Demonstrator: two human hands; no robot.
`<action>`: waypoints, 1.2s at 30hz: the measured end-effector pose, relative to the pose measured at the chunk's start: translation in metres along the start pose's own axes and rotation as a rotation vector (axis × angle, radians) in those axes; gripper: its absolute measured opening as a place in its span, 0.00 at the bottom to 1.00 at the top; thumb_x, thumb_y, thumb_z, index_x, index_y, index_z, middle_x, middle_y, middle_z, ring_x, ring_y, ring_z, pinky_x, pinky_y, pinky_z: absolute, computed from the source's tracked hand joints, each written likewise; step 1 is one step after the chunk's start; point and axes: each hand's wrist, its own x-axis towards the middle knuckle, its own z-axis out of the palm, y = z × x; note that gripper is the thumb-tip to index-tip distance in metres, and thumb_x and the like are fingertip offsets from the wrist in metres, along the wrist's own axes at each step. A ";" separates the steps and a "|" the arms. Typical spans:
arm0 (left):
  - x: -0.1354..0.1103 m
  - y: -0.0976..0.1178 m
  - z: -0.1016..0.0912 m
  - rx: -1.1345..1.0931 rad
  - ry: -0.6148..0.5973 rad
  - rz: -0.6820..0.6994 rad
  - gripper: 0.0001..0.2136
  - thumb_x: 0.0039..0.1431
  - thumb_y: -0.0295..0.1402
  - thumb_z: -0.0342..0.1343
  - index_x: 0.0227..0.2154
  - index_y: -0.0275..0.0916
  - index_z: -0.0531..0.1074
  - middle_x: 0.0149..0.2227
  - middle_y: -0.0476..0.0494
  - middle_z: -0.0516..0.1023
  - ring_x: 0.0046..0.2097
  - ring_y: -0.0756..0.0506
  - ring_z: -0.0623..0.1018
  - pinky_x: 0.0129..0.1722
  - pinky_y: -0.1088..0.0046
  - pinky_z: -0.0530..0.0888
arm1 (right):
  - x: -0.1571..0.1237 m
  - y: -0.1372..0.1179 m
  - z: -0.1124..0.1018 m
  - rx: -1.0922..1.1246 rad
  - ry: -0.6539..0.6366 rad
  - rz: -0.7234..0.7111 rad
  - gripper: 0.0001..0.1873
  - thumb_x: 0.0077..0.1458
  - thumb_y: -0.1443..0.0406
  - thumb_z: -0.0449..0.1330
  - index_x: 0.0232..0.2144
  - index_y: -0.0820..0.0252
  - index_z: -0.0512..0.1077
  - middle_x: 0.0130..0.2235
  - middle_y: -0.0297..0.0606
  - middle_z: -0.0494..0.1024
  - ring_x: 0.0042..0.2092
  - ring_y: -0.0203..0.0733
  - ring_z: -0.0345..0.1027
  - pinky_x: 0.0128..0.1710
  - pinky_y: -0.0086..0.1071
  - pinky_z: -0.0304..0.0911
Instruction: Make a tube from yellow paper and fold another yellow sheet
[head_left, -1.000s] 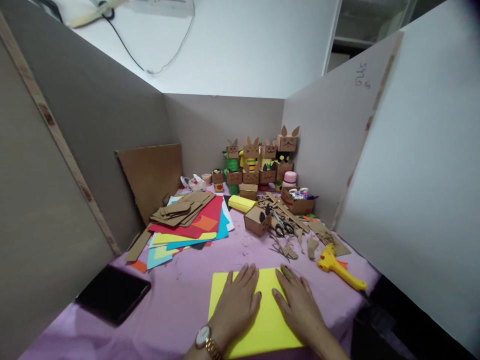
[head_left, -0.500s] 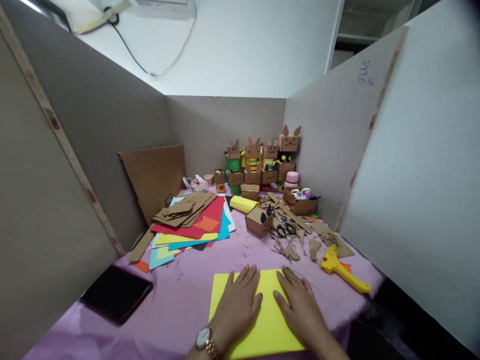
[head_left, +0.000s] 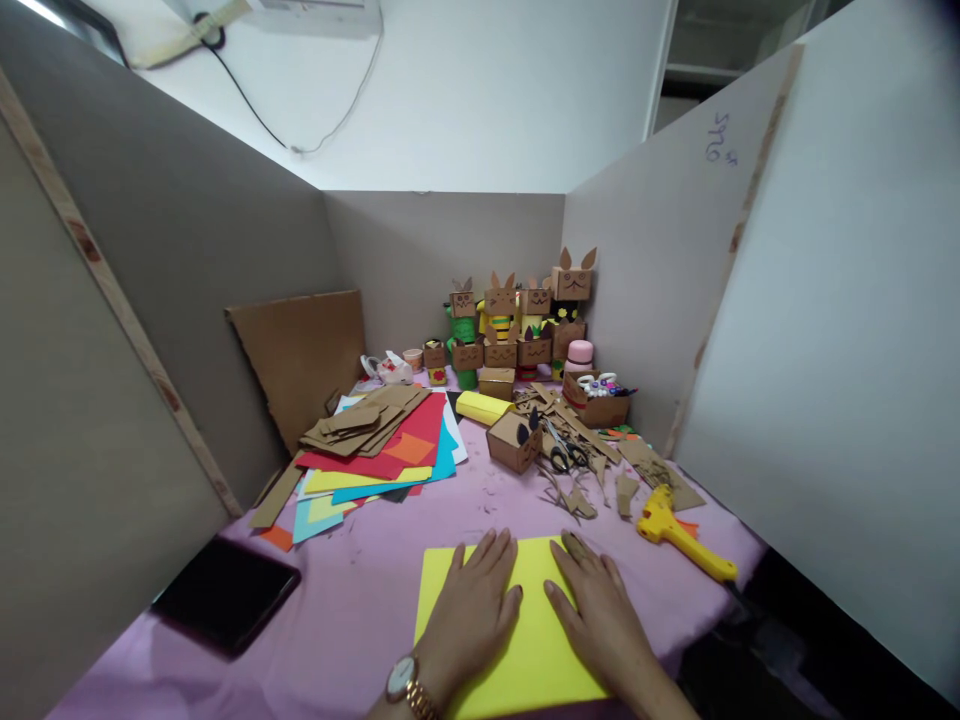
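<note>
A yellow sheet of paper (head_left: 529,640) lies at the front of the table, its near edge at the bottom of the view. My left hand (head_left: 476,605) rests flat on its left half, fingers stretched out and thumb turned inward; a watch (head_left: 403,678) is on that wrist. On the right half lies my right hand (head_left: 596,610), also flat with its fingers apart. Bare yellow paper shows between the two hands. Beyond them stands a small cardboard box with dark ears (head_left: 514,442).
Coloured paper and cardboard pieces (head_left: 409,440) are stacked at the left, near a black tablet-like slab (head_left: 227,597). Scissors (head_left: 562,452) lie among cardboard scraps. A yellow glue gun (head_left: 686,535) is at the right. Cardboard animal figures (head_left: 500,300) stand at the back, beside a box of markers (head_left: 598,405).
The view has shifted slightly, so the surroundings sit a little further left. Both hands stay flat on the yellow paper, in nearly the same place.
</note>
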 end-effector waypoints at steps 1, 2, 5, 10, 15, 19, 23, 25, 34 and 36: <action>0.000 0.000 0.000 0.000 0.002 0.003 0.24 0.63 0.38 0.38 0.61 0.41 0.51 0.65 0.46 0.52 0.65 0.42 0.52 0.61 0.48 0.51 | 0.000 0.000 0.000 0.000 -0.002 -0.001 0.28 0.59 0.59 0.43 0.58 0.65 0.60 0.63 0.47 0.56 0.64 0.49 0.46 0.60 0.50 0.44; 0.000 0.000 0.000 -0.001 0.004 0.005 0.24 0.63 0.38 0.38 0.61 0.42 0.51 0.65 0.46 0.51 0.65 0.42 0.52 0.61 0.48 0.51 | 0.000 0.000 -0.001 -0.002 -0.005 -0.002 0.28 0.59 0.59 0.43 0.58 0.65 0.60 0.63 0.47 0.56 0.64 0.50 0.46 0.60 0.51 0.44; 0.000 -0.001 0.001 0.000 0.008 0.010 0.24 0.63 0.37 0.38 0.61 0.41 0.51 0.65 0.46 0.52 0.65 0.42 0.52 0.61 0.48 0.50 | 0.000 -0.001 -0.001 -0.012 -0.011 0.002 0.28 0.59 0.59 0.43 0.58 0.65 0.60 0.63 0.47 0.56 0.64 0.50 0.46 0.59 0.51 0.44; 0.002 -0.003 0.002 0.000 0.005 0.016 0.24 0.63 0.38 0.39 0.62 0.42 0.49 0.65 0.46 0.51 0.65 0.42 0.51 0.61 0.48 0.50 | 0.001 -0.001 -0.001 -0.016 -0.016 0.009 0.28 0.59 0.59 0.43 0.59 0.64 0.59 0.63 0.46 0.56 0.64 0.49 0.46 0.60 0.50 0.44; 0.001 -0.005 0.004 0.001 0.001 0.017 0.24 0.63 0.38 0.39 0.62 0.42 0.49 0.65 0.47 0.50 0.65 0.43 0.51 0.61 0.48 0.51 | 0.002 0.000 0.000 -0.022 -0.027 0.010 0.28 0.59 0.59 0.42 0.58 0.65 0.59 0.63 0.46 0.55 0.64 0.49 0.46 0.60 0.50 0.44; 0.001 -0.005 0.004 0.003 -0.004 0.020 0.24 0.63 0.38 0.39 0.62 0.43 0.49 0.65 0.48 0.50 0.65 0.42 0.51 0.61 0.48 0.51 | 0.002 0.000 0.001 -0.025 -0.026 0.011 0.28 0.59 0.58 0.42 0.59 0.64 0.59 0.63 0.45 0.55 0.64 0.49 0.45 0.60 0.50 0.44; 0.002 -0.005 0.004 0.007 -0.007 0.025 0.24 0.63 0.38 0.39 0.62 0.42 0.49 0.65 0.46 0.51 0.65 0.42 0.51 0.61 0.48 0.51 | 0.002 0.001 0.002 -0.031 -0.030 0.018 0.28 0.59 0.58 0.42 0.59 0.64 0.58 0.63 0.44 0.54 0.64 0.49 0.44 0.60 0.50 0.44; 0.002 -0.005 0.004 0.013 -0.007 0.028 0.24 0.63 0.39 0.38 0.62 0.42 0.49 0.65 0.46 0.51 0.65 0.42 0.52 0.61 0.48 0.51 | 0.002 0.002 0.000 -0.040 -0.036 0.013 0.29 0.59 0.58 0.42 0.59 0.64 0.58 0.63 0.45 0.55 0.64 0.49 0.45 0.60 0.50 0.45; 0.007 -0.010 0.014 0.050 -0.016 0.043 0.24 0.63 0.38 0.38 0.62 0.43 0.49 0.65 0.44 0.50 0.65 0.40 0.51 0.60 0.47 0.51 | -0.006 -0.038 -0.006 0.077 -0.202 -0.151 0.32 0.60 0.55 0.40 0.63 0.64 0.48 0.65 0.37 0.44 0.66 0.49 0.32 0.62 0.55 0.32; 0.010 -0.011 0.016 0.058 -0.032 0.053 0.24 0.62 0.36 0.41 0.61 0.44 0.50 0.65 0.44 0.51 0.65 0.40 0.52 0.60 0.47 0.52 | -0.006 -0.047 -0.002 0.134 -0.246 -0.219 0.35 0.59 0.52 0.42 0.63 0.64 0.45 0.65 0.37 0.42 0.66 0.50 0.31 0.61 0.55 0.31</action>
